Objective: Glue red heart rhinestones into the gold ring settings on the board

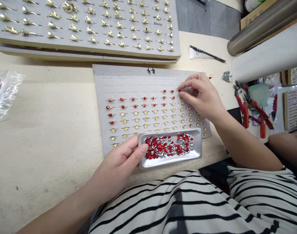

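My left hand [127,156] grips the left end of a small white tray [197,143], thumb over its rim. Red and silvery stones [163,146] lie heaped in the tray, which overlaps the lower edge of a grey foam board [128,74]. Rows of gold rings stand in the board's slots; several in the upper rows carry red heart-shaped stones, the lower ones look bare gold. My right hand [199,92] is over the board's upper right, thumb and index finger closed around a red-stoned ring [179,91]. The other fingers are curled, and its palm hides some rings.
Stacked foam boards [89,48] with gold rings lie at the back left. A plastic bag [6,94] is at far left, a black pen-like tool [207,53] at back right. Red-handled pliers [246,113] and a roll [265,26] are at right, near another person's arm [285,148].
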`<state>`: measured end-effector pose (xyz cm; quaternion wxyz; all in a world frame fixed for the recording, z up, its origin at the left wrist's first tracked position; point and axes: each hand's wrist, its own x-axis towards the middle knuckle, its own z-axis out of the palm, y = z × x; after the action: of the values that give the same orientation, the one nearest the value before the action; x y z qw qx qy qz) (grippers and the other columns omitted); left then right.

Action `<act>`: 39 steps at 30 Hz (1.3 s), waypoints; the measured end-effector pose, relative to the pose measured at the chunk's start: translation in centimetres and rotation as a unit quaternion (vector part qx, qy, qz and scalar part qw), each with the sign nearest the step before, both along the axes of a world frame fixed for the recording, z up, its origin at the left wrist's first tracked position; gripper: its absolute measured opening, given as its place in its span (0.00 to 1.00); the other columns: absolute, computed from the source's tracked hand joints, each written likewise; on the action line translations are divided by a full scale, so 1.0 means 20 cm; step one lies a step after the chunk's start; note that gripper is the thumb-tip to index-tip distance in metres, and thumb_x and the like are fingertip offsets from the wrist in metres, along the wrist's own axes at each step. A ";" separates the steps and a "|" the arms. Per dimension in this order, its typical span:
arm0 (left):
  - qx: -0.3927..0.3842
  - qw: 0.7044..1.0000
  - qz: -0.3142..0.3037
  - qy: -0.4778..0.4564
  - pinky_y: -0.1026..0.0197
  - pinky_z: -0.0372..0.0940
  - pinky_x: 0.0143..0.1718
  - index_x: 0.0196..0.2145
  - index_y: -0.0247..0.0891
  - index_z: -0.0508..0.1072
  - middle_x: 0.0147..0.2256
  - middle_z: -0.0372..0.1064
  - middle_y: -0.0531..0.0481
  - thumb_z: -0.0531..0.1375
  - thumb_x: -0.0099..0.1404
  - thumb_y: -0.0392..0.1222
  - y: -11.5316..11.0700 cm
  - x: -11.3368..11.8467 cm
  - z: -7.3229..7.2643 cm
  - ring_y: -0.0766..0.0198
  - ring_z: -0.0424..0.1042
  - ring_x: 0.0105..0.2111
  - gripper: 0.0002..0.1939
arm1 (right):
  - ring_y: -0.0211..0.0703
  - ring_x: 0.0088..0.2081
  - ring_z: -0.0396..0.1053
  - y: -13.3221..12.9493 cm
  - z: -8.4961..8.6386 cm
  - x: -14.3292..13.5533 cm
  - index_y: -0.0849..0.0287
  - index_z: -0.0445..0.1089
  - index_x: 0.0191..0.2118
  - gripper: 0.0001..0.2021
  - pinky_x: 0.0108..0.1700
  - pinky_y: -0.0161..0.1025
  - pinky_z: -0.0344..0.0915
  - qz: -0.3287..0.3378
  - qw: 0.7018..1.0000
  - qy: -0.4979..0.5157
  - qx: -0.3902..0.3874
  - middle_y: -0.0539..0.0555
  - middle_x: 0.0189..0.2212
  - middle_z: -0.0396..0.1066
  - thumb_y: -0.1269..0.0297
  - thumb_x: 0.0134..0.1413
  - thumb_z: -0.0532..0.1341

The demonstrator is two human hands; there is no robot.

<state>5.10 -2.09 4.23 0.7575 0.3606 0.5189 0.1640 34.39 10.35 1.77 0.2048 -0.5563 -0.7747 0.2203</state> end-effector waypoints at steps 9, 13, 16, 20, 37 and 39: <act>0.001 1.000 -0.003 0.007 0.55 0.69 0.48 0.46 0.45 0.77 0.48 0.79 0.49 0.57 0.72 0.64 0.01 0.00 0.00 0.55 0.74 0.45 0.21 | 0.48 0.45 0.72 -0.02 -0.01 0.01 0.48 0.78 0.44 0.09 0.45 0.50 0.73 -0.002 1.000 -0.011 0.028 0.55 0.47 0.73 0.69 0.63 0.63; 0.006 1.000 -0.015 -0.004 0.56 0.69 0.47 0.46 0.45 0.77 0.48 0.79 0.49 0.57 0.72 0.64 0.01 -0.01 -0.01 0.55 0.75 0.45 0.22 | 0.48 0.46 0.72 -0.02 0.00 0.01 0.49 0.79 0.43 0.10 0.45 0.50 0.72 0.005 1.000 -0.013 0.024 0.55 0.46 0.73 0.70 0.63 0.61; 0.002 1.000 -0.005 0.000 0.56 0.69 0.48 0.46 0.44 0.78 0.47 0.79 0.49 0.57 0.72 0.64 0.00 0.00 0.00 0.55 0.75 0.45 0.22 | 0.47 0.45 0.72 -0.02 0.00 0.01 0.50 0.79 0.43 0.10 0.45 0.49 0.72 0.001 1.000 -0.013 0.021 0.55 0.46 0.73 0.70 0.63 0.61; -0.011 1.000 0.016 0.015 0.56 0.68 0.47 0.44 0.45 0.78 0.45 0.79 0.50 0.58 0.71 0.64 0.00 0.01 0.02 0.56 0.74 0.44 0.22 | 0.47 0.45 0.72 -0.02 0.00 0.01 0.50 0.79 0.43 0.10 0.44 0.49 0.72 0.001 1.000 -0.013 0.021 0.55 0.46 0.72 0.70 0.63 0.61; 0.002 1.000 0.005 -0.015 0.59 0.69 0.47 0.43 0.46 0.76 0.44 0.78 0.52 0.58 0.73 0.62 0.00 -0.01 -0.01 0.58 0.73 0.45 0.19 | 0.49 0.47 0.73 -0.05 0.02 0.02 0.48 0.78 0.46 0.09 0.45 0.51 0.74 -0.006 0.998 -0.018 0.053 0.55 0.47 0.73 0.68 0.65 0.63; 0.006 1.000 0.003 -0.016 0.60 0.69 0.47 0.40 0.46 0.75 0.41 0.77 0.54 0.58 0.73 0.62 0.00 -0.01 -0.02 0.59 0.73 0.44 0.18 | 0.49 0.47 0.73 -0.09 0.07 0.00 0.47 0.78 0.46 0.09 0.44 0.50 0.74 -0.004 0.998 -0.018 0.066 0.55 0.46 0.74 0.67 0.66 0.63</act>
<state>4.93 -2.12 3.84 0.7630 0.3609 0.5067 0.1754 34.45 8.53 3.12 0.2281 -0.5487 -0.7887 0.1578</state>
